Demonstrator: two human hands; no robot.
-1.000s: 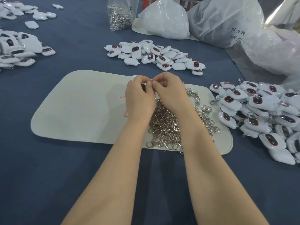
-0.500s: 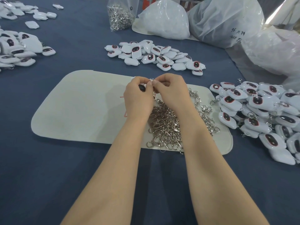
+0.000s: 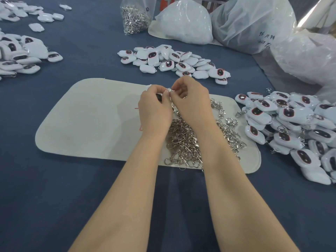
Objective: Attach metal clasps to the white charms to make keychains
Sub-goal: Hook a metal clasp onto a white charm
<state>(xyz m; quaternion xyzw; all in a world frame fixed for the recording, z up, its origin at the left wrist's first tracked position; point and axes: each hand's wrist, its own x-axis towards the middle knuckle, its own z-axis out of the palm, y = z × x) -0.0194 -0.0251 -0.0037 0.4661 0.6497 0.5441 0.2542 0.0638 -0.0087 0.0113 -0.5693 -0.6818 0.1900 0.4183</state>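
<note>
My left hand (image 3: 154, 108) grips a white charm (image 3: 149, 86), mostly hidden inside the fingers, with only a white edge and a dark spot showing. My right hand (image 3: 192, 104) pinches a metal clasp (image 3: 169, 90) whose ring sits between both sets of fingertips, its chain hanging down between the hands. Both hands hover over a beige mat (image 3: 94, 120). A heap of loose metal clasps (image 3: 185, 142) lies on the mat under my wrists.
Piles of white charms lie behind the mat (image 3: 172, 60), at the right (image 3: 291, 124) and at the far left (image 3: 18, 53) on the blue table (image 3: 54, 197). A clear bag of clasps (image 3: 134, 17) and large plastic bags (image 3: 251, 24) stand at the back.
Both hands have stayed over the mat, shifting slightly while working the clasp ring at the charm. The clasp's ring now shows more plainly between the fingertips.
</note>
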